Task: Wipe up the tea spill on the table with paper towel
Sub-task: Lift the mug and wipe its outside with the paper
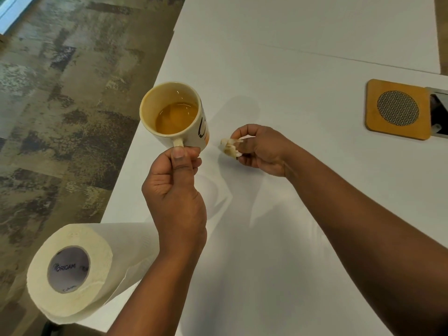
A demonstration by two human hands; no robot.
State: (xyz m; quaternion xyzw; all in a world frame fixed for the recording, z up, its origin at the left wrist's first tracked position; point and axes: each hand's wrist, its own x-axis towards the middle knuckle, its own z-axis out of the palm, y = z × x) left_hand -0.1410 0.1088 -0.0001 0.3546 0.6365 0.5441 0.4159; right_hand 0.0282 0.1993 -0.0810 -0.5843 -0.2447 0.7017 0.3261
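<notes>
Paper towel wad (230, 147) in right hand (260, 151) pinch; mug (174, 112) handle in left hand (175, 190) fingers.

Mug (172, 112) and wad (230, 148) in hands

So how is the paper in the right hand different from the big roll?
The wad is small, crumpled and stained yellowish; the roll is big, neatly wound and clean white. The right hand pinches the wad above the table; no hand holds the roll, which lies on its side at the table's near left edge. The left hand holds the mug instead. Both look like paper towel.
</notes>
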